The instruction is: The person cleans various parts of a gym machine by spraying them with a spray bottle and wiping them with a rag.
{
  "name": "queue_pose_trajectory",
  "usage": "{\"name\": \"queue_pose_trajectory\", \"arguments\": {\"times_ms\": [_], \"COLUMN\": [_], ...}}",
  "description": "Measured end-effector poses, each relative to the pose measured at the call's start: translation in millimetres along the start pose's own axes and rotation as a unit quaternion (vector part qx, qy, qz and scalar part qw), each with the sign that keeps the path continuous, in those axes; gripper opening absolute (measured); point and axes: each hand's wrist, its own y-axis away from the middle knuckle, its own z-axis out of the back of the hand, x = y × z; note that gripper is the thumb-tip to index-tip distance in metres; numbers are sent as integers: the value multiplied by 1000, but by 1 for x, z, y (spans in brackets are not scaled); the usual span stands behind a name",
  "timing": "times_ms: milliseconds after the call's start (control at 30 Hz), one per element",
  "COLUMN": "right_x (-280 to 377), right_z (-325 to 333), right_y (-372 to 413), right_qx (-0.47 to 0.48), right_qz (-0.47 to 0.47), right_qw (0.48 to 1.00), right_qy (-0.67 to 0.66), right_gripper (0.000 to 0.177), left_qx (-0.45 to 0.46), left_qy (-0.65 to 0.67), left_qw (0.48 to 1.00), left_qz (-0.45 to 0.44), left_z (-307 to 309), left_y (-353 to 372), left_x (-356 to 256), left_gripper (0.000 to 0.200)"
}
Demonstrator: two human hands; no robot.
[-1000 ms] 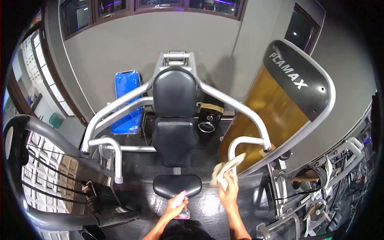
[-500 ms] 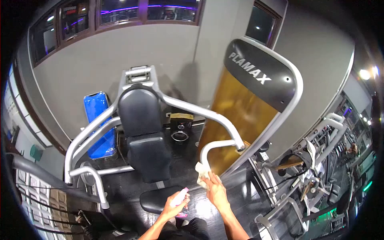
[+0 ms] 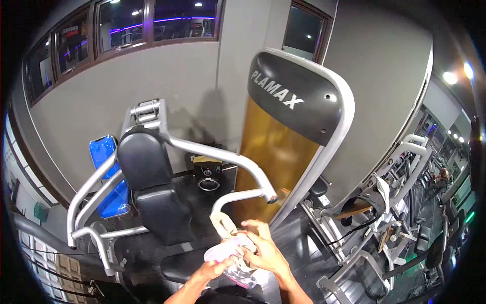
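My left hand (image 3: pixel 211 269) is closed around a pink-and-white spray bottle (image 3: pixel 221 251), whose clear lower part with a pink base hangs below the fingers. Right beside it, my right hand (image 3: pixel 268 256) has its fingers bent over a cream cloth (image 3: pixel 223 224) and overlaps the bottle in this view. The upper part of the cloth lies against the lower end of the exercise machine's silver handle (image 3: pixel 238 195). Part of the cloth is hidden under my right fingers.
The machine's black padded seat back (image 3: pixel 147 164) stands to the left. A tall weight-stack cover (image 3: pixel 298 96) marked PLAMAX rises behind the handle. A black speaker (image 3: pixel 207 175) and a blue board (image 3: pixel 114 202) are by the wall. More gym equipment (image 3: pixel 374 218) fills the right side.
My hands have come together, the bottle now against the right hand and cloth. The view has shifted, so the machine appears further left and lower.
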Motion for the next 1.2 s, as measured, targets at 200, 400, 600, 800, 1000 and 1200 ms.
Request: {"name": "queue_pose_trajectory", "arguments": {"times_ms": [200,400,600,800,1000,1200], "right_x": [-4,-16,-56,-97,-117,-118], "right_z": [66,59,67,107,192,260], "right_y": [6,26,21,5,-45,-136], "right_qx": [-63,-26,-184,-320,-269,-281], "right_qz": [-85,-63,-136,-129,-66,-66], "right_qw": [993,994,968,883,951,957], "right_qy": [-51,82,-102,-319,-140,-32], "right_gripper": [78,84,73,63,47,16], "left_qx": [-109,-149,-54,-108,-87,-101], "left_qy": [-229,-231,-385,-268,-182,-346], "left_qw": [955,952,913,943,951,862], "left_qz": [-152,-135,-128,-163,-236,-356], "left_z": [-60,-108,-129,-109,-88,-90], "left_y": [-58,-103,-136,-185,-251,-351], "left_x": [17,21,13,10,-27,-56], "left_gripper": [42,54,70,48,68,56]}}
